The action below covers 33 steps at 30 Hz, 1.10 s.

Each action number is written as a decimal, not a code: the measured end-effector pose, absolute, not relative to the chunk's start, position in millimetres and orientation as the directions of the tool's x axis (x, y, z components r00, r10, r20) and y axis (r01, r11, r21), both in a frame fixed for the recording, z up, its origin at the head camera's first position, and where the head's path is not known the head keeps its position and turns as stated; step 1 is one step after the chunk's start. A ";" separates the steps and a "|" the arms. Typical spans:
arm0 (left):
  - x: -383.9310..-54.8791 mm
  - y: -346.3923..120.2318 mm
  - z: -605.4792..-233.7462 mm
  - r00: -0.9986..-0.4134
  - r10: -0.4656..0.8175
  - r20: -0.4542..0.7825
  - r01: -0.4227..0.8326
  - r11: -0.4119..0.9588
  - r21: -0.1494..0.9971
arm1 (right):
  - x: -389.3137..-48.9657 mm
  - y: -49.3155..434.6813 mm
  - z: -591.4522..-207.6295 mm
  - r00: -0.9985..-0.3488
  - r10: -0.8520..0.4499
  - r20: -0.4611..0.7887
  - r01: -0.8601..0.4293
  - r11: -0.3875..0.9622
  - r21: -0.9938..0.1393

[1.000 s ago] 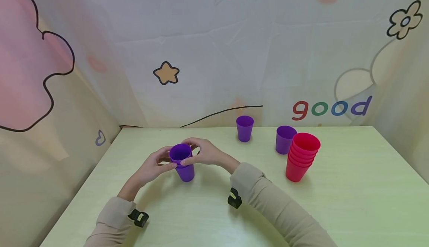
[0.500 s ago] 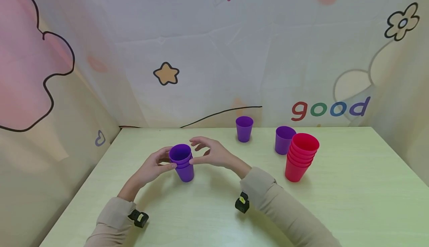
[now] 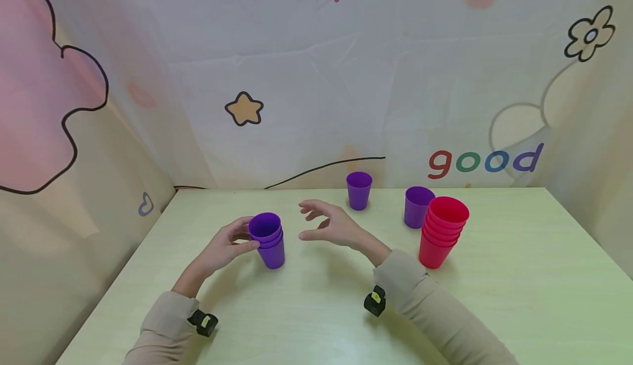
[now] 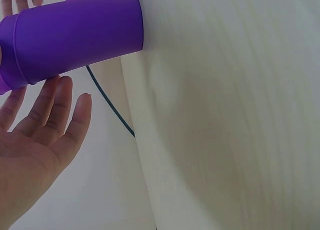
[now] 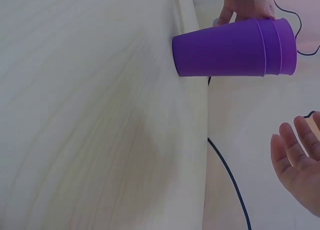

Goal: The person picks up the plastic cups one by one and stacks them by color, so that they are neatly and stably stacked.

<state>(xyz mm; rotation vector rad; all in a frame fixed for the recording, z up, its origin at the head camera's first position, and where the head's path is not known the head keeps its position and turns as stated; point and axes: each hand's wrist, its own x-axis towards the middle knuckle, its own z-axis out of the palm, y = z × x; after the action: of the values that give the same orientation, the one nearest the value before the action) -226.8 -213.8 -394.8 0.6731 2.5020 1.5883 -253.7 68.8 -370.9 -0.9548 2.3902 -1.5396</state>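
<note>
Left hand (image 3: 226,246) grips the nested purple cups (image 3: 272,256); right hand (image 3: 333,225) empty, fingers relaxed — I see far purple cup (image 3: 359,192) and right purple cup (image 3: 414,210) un-nested.

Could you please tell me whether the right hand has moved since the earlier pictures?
Yes. In the head view, the right hand has moved rightward relative to the printed star, away from the stacked purple cups.
</note>
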 end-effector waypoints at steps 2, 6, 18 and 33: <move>-226.6 -213.6 -394.5 -0.896 0.418 0.148 0.312 0.358 0.880 | -254.2 72.1 -372.2 -0.801 -0.560 0.212 -0.428 0.288 -0.857; -225.9 -213.2 -393.8 -0.896 0.417 0.149 0.311 0.354 0.882 | -256.0 78.2 -374.9 -0.840 -0.498 0.217 -0.415 0.329 -0.849; -226.1 -213.6 -393.3 -0.900 0.415 0.135 0.299 0.361 0.883 | -265.7 100.1 -384.1 -0.940 -0.232 0.249 -0.313 0.305 -0.899; -226.0 -214.1 -394.2 -0.900 0.410 0.148 0.306 0.352 0.885 | -278.0 124.5 -397.6 -0.967 0.050 0.248 -0.228 0.254 -0.940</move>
<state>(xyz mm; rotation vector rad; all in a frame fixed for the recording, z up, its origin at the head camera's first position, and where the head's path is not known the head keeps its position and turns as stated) -226.0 -214.1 -394.2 0.6651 2.4998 1.6014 -278.0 124.5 -397.6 -0.1920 2.6586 -2.0632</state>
